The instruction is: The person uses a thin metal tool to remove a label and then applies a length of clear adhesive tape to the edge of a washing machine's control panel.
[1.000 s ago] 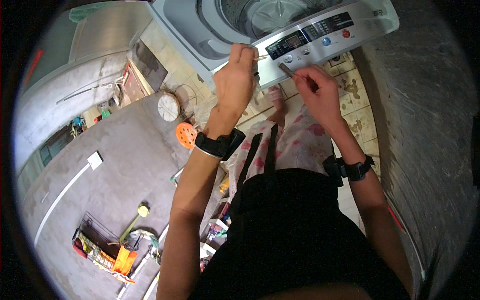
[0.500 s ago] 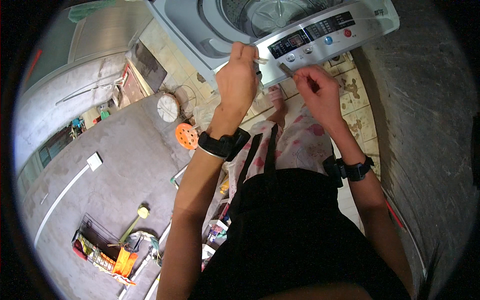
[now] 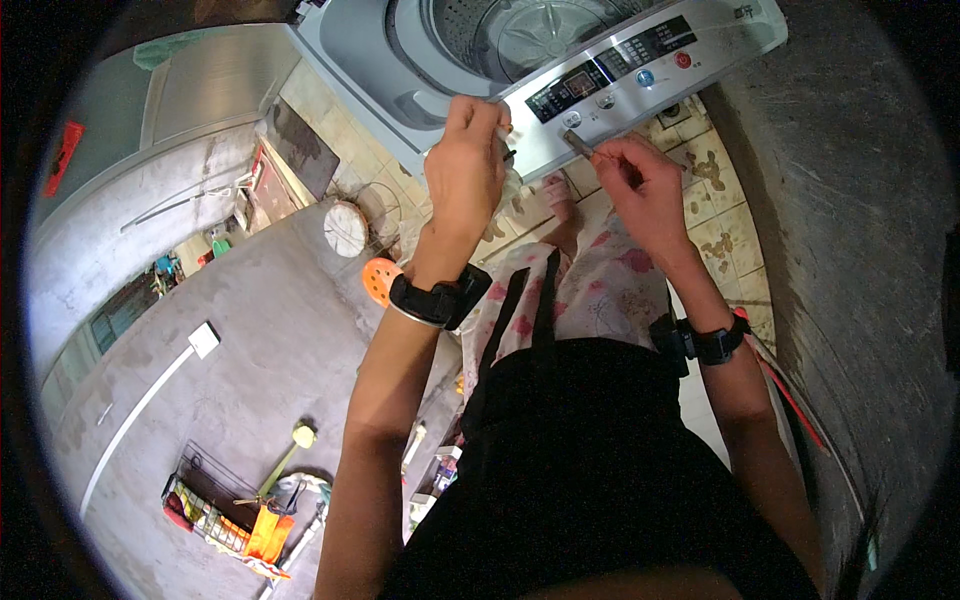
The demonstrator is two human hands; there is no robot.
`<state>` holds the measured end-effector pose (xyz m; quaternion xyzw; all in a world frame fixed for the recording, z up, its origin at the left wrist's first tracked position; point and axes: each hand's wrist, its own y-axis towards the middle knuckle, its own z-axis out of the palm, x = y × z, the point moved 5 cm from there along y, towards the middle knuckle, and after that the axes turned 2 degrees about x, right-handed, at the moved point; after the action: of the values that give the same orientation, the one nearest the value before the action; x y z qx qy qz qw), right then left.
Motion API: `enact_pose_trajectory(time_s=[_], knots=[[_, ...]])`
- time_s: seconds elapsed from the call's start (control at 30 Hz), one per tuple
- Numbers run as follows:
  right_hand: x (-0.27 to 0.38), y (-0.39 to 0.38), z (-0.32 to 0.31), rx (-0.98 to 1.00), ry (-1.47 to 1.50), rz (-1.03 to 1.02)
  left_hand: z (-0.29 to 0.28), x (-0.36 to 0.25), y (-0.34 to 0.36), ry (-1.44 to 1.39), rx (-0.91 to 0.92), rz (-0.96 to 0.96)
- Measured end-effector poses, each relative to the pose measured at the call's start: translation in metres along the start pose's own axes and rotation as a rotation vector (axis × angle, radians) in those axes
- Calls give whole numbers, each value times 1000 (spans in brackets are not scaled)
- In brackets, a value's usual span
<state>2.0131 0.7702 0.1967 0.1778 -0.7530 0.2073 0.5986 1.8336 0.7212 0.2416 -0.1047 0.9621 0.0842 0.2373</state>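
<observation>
In front of me stands a grey washing machine [image 3: 400, 100] with its lid up and its round drum [image 3: 545, 40] showing. My left hand [image 3: 462, 165] is closed at the near left corner of its control panel [image 3: 610, 75]. Something pale and translucent shows beside and below those fingers, mostly hidden by the hand, so its kind is unclear. My right hand [image 3: 645, 185] pinches a short, thin grey-brown strip [image 3: 577, 143] between thumb and fingers. The strip's tip points at the panel's near edge, close to a round button [image 3: 571, 120]; whether it touches cannot be made out.
Grey walls stand on both sides. An orange perforated disc [image 3: 379, 282] and a round pale-topped thing [image 3: 346, 229] are left of my forearm. A wire basket [image 3: 205, 510] hangs on the left wall. Stained yellow tiles [image 3: 715, 205] lie below the machine.
The view has shifted slightly. My left hand has turned a little, and the pale piece that stuck out past its fingertips hardly shows now. My right hand still pinches the strip.
</observation>
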Motion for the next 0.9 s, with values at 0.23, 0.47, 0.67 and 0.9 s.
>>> enact_pose_trajectory(time_s=[0.23, 0.47, 0.67, 0.9], knots=[[0, 2, 4, -16, -22, -32, 0, -1, 1, 127, 100, 1], [1, -1, 1, -27, -3, 5, -4, 10, -6, 35, 131, 28], [1, 2, 5, -8, -55, 5, -10, 4, 2, -61, 59, 82], [5, 3, 16, -21, -48, 9, -4, 8, 1, 7, 162, 89]])
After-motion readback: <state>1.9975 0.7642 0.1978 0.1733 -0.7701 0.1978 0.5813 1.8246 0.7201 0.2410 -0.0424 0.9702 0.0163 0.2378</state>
